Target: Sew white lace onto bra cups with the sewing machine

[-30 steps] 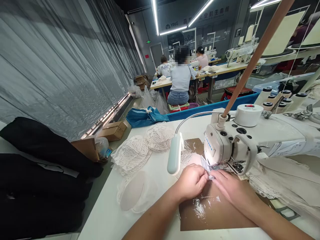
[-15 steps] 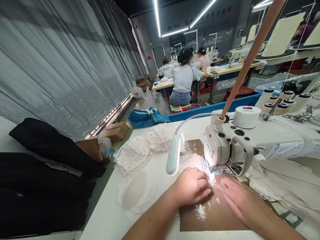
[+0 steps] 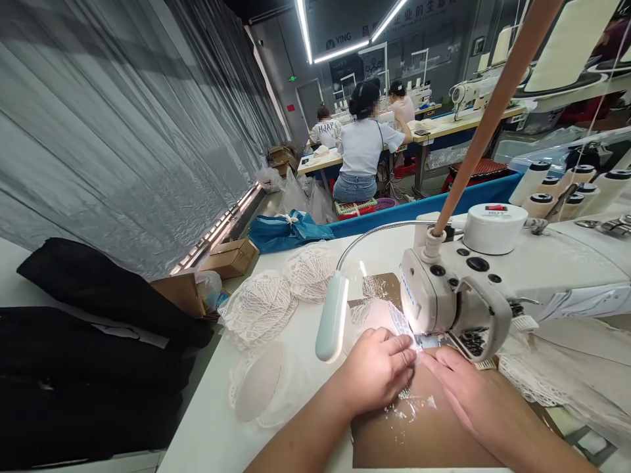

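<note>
A white lace cup piece [image 3: 375,314] lies under the head of a white sewing machine [image 3: 428,289], on a brown sheet [image 3: 419,439]. My left hand [image 3: 380,369] has its fingers curled and closed on the near edge of the lace. From the right, my right hand [image 3: 470,387] pinches the same edge close to the needle area, thumb and forefinger together. The fingertips of both hands nearly meet there. Glare and the machine head hide the needle and the exact stitching point. A lit lamp [image 3: 331,318] hangs left of the machine.
Stacked lace cups [image 3: 259,305] and a plain round cup [image 3: 259,384] lie on the white table's left side. Pale fabric with lace trim [image 3: 566,361] is bunched at right. Thread cones [image 3: 539,197] stand behind the machine. Beyond a blue cloth [image 3: 290,230], co-workers sit at other machines.
The view has shifted slightly. Both hands stay at the machine, and the lace lies a little differently under the left fingers. A co-worker ahead has raised a forearm.
</note>
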### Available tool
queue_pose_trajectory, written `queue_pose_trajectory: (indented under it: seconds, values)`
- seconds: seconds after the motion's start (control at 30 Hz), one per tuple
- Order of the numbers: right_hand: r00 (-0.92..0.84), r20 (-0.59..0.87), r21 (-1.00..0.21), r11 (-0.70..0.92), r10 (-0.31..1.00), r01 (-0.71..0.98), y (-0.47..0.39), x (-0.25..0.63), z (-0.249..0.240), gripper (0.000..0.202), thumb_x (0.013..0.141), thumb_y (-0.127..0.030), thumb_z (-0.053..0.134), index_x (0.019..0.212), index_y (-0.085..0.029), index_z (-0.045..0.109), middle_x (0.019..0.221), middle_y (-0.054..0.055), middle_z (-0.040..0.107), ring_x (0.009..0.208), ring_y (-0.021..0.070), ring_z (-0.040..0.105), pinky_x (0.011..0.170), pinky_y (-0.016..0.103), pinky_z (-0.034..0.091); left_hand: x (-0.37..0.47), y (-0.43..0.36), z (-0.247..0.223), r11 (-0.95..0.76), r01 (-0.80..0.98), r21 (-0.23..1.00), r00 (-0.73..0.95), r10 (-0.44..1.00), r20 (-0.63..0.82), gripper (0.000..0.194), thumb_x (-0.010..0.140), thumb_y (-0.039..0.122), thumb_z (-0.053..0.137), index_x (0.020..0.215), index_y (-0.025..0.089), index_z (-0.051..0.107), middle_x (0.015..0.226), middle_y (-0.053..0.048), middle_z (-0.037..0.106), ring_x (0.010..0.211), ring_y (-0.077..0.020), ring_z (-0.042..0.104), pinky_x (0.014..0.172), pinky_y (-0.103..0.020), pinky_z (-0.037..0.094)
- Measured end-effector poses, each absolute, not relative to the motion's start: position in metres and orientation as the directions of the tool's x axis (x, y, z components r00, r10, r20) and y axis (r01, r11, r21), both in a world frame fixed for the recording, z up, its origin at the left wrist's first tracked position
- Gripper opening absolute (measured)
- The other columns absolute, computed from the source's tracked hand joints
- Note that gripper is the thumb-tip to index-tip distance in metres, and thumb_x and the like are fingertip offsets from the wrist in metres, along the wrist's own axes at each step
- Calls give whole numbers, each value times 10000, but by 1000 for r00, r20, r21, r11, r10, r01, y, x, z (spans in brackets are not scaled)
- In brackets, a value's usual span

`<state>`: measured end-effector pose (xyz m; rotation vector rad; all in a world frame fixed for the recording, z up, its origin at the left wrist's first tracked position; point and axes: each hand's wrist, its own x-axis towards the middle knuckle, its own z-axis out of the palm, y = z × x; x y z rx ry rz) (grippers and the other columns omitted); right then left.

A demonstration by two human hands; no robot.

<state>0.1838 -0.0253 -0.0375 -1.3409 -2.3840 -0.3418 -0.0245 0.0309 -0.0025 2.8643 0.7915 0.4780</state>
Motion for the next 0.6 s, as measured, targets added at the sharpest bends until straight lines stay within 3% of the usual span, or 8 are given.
queue_pose_trajectory:
  seconds: [0.1,0.2,0.37,0.5,0.6]
  values:
    - [-455,453,37,494,767,869,-24,182,-35,505,777,-29,363,1146,-169,677,882,62,743,398,125,578,351,276,392,-24,33,-1,-832,509,222,792,554,258,257,940,290,484,1109,170,637,1120,-65,667,856,-199,522,786,-332,439]
    - [-490,449,40,531,747,847,-22,183,-33,502,784,-30,361,1139,-175,685,860,55,745,480,135,640,378,248,445,-24,35,-1,-810,532,247,768,584,262,249,929,283,484,1087,161,634,1079,-88,659,909,-223,533,829,-359,441]
    - [-517,469,38,568,716,822,-23,189,-37,489,797,-39,349,1132,-167,680,878,52,750,528,136,669,368,231,455,-27,41,-4,-780,563,273,727,624,286,243,902,292,510,1072,164,628,1169,-89,629,1074,-266,517,920,-398,428]
    - [-518,482,37,575,707,818,-23,191,-42,464,836,-58,331,1143,-176,658,1004,67,742,673,161,715,478,245,535,-28,44,-6,-748,597,291,690,663,290,284,896,315,513,1115,171,623,1220,-87,613,1131,-287,499,979,-433,405]
    - [-542,483,43,599,688,799,-22,193,-43,452,843,-58,335,1156,-184,636,991,54,739,689,160,717,492,242,547,-31,44,-9,-715,628,307,650,699,300,318,896,328,515,1158,178,613,1262,-90,594,1176,-297,476,1014,-448,384]
